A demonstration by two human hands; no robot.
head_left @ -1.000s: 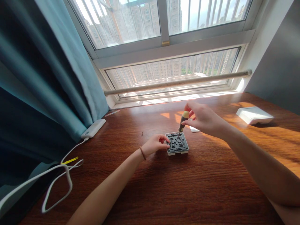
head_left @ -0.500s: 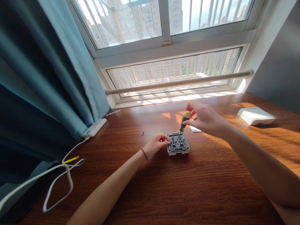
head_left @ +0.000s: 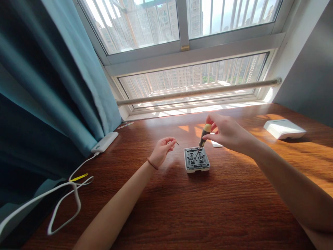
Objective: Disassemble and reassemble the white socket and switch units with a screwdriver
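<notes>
My left hand (head_left: 161, 152) is raised a little to the left of a square wall switch (head_left: 197, 166), pinching a small thin screw (head_left: 177, 143) that juts from its fingertips. The switch lies on the table with its grey frame up and its white base below. Above it, my right hand (head_left: 223, 133) grips a screwdriver (head_left: 204, 134) by its black and yellow handle. The screwdriver leans, with its shaft reaching down to the middle of the grey frame between two dark slotted parts. Its very tip is hard to make out.
Behind the right hand a flat white piece (head_left: 216, 143) lies partly hidden. A white box (head_left: 284, 128) sits at the far right of the wooden table (head_left: 197, 208). On the left are a white power strip (head_left: 105, 142), a looped white cable (head_left: 78, 205) and a blue curtain (head_left: 85, 80).
My left hand has moved from the switch's left edge up and left, and a screw now shows in its fingers. The screw seen on the table earlier is no longer visible. My right hand stays put.
</notes>
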